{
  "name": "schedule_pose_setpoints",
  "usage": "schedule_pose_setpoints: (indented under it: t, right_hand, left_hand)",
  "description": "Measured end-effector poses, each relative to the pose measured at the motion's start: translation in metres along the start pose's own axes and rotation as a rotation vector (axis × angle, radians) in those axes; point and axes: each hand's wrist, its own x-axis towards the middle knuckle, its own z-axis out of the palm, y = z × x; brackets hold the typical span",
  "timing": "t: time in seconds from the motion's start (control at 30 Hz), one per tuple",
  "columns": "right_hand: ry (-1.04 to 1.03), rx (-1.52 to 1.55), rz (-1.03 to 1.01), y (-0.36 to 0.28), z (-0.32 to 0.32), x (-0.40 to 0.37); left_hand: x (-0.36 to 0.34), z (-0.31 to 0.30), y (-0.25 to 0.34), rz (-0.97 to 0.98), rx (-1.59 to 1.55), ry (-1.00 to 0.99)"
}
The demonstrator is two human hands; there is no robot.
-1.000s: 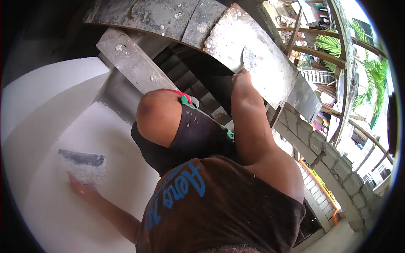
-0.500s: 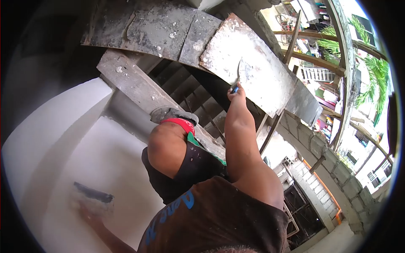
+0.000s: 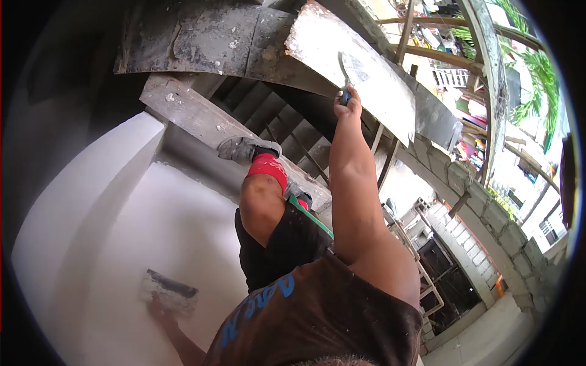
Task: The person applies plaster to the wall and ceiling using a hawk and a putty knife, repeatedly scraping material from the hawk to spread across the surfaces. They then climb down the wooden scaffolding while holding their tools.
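Note:
At the lower left, my left hand [image 3: 160, 307] is closed on a wide, flat putty blade [image 3: 177, 299] with a dark strip along its far edge. The blade lies against the smooth white wall [image 3: 183, 213]. My right arm is stretched out forward, and my right hand [image 3: 348, 105] grips the blue handle of a putty knife [image 3: 345, 68]. Its blade overlaps a pale, stained board [image 3: 381, 91], where a grey smear shows beside it. My bent leg [image 3: 262, 204] is between the two arms, with the shoe on a concrete ledge [image 3: 201, 119].
Dark, curved sheets [image 3: 207, 39] spattered with white join the board at the upper left. Below them, a dark stairwell [image 3: 268, 116] drops away past the ledge. A hollow-block wall [image 3: 470, 177] and wooden posts [image 3: 485, 79] stand on the right, with greenery beyond.
My left hand and its putty blade have moved right and slightly down along the wall. My right hand and the board appear higher in view. My knee has shifted right.

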Motion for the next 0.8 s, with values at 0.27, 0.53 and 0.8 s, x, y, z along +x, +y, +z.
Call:
schedule_pose_setpoints:
  t: [0.27,0.53,0.8]
  right_hand:
    - [0.056,-0.165,0.026,-0.038,-0.017,-0.077]
    - [0.048,-0.365,0.055,-0.031,-0.036,-0.175]
    - [-0.085,-0.578,0.174,-0.043,-0.056,-0.259]
  left_hand:
    - [-0.023,0.003,0.023,-0.093,-0.168,0.046]
    - [-0.079,-0.055,0.022,0.291,0.107,-0.015]
    - [-0.172,0.001,0.096,0.392,0.261,0.26]
